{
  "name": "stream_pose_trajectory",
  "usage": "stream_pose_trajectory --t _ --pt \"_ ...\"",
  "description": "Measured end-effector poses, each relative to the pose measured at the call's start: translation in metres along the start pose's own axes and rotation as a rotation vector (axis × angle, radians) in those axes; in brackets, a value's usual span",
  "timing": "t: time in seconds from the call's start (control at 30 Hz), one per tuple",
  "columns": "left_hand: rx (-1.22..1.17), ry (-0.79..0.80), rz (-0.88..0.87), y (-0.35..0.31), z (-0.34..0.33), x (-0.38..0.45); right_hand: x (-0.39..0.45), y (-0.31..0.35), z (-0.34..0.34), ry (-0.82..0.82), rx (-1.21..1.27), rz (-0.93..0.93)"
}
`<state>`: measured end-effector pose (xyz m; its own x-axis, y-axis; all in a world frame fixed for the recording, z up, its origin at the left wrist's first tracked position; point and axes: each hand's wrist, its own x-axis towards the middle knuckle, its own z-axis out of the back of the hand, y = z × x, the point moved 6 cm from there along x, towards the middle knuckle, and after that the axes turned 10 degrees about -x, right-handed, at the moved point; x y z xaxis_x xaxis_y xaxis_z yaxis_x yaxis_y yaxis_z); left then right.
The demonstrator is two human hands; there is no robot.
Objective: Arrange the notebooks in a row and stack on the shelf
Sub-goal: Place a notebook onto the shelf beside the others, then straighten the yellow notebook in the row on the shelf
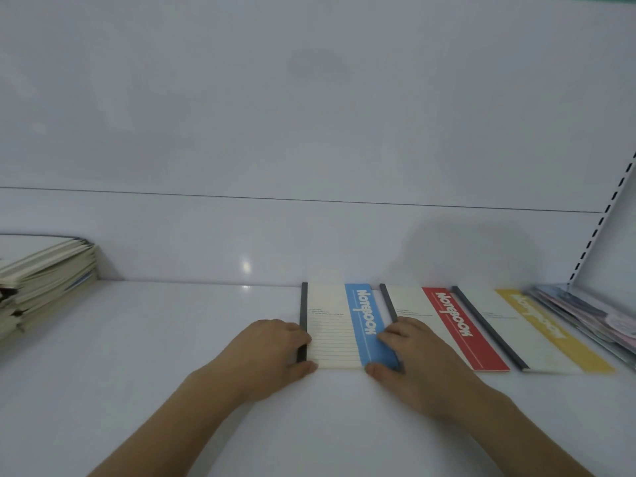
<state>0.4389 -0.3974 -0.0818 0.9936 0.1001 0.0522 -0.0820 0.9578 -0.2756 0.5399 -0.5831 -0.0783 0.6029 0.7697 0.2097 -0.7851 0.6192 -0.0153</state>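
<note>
Both hands square up a blue-striped notebook on a white shelf.

A stack of notebooks sits far left on the shelf. The left hand grips the dark spine edge of the blue-striped notebook; the right hand grips its right edge. Just beside it lie the red-striped notebook, then the yellow-striped notebook, then a slanted pile of patterned notebooks.

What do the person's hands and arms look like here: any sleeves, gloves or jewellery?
Both the left hand and the right hand are bare, without gloves. No rings, watch or bracelets show. The forearms are uncovered down to the frame's lower edge, with no sleeve visible.
</note>
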Motion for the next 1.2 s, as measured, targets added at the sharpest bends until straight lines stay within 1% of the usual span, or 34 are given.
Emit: stream_pose_trajectory --t 0.07,0.2,0.3,0.4,0.47,0.53,0.63,0.7,0.8,0.9,1.03,1.1,1.2 --pt "0.031 -0.011 -0.010 -0.001 0.000 -0.001 -0.002 0.002 0.001 0.005 -0.019 0.005" --pt "-0.087 -0.063 0.026 0.001 0.003 -0.010 -0.005 0.004 0.005 0.012 -0.033 0.001" --pt "-0.116 -0.189 0.068 -0.001 0.015 -0.021 -0.005 0.008 0.010 -0.042 -0.007 0.006" --pt "-0.093 -0.337 0.152 -0.003 0.026 -0.038 -0.003 0.027 0.015 -0.092 -0.029 0.040" --pt "-0.045 -0.422 0.200 -0.001 0.032 -0.052 0.000 0.045 0.015 -0.075 -0.026 0.071" --pt "-0.005 -0.449 0.262 0.005 0.036 -0.070 0.002 0.067 0.015 -0.061 -0.011 0.108" --pt "0.057 -0.453 0.330 0.017 0.041 -0.103 0.003 0.108 0.018 -0.070 0.030 0.156" --pt "0.066 -0.484 0.363 0.030 0.048 -0.129 0.002 0.137 0.019 -0.054 0.052 0.192" --pt "0.063 -0.581 0.408 0.052 0.067 -0.175 0.001 0.188 0.023 -0.056 0.027 0.278" --pt "0.056 -0.688 0.427 0.073 0.091 -0.222 0.000 0.235 0.033 -0.051 0.042 0.323" --pt "0.067 -0.762 0.468 0.112 0.122 -0.293 -0.001 0.316 0.050 -0.101 0.052 0.378" --pt "0.062 -0.773 0.496 0.135 0.135 -0.328 -0.003 0.361 0.054 -0.111 0.074 0.394" --pt "0.047 -0.735 0.552 0.175 0.147 -0.368 -0.001 0.422 0.057 -0.140 0.105 0.407"
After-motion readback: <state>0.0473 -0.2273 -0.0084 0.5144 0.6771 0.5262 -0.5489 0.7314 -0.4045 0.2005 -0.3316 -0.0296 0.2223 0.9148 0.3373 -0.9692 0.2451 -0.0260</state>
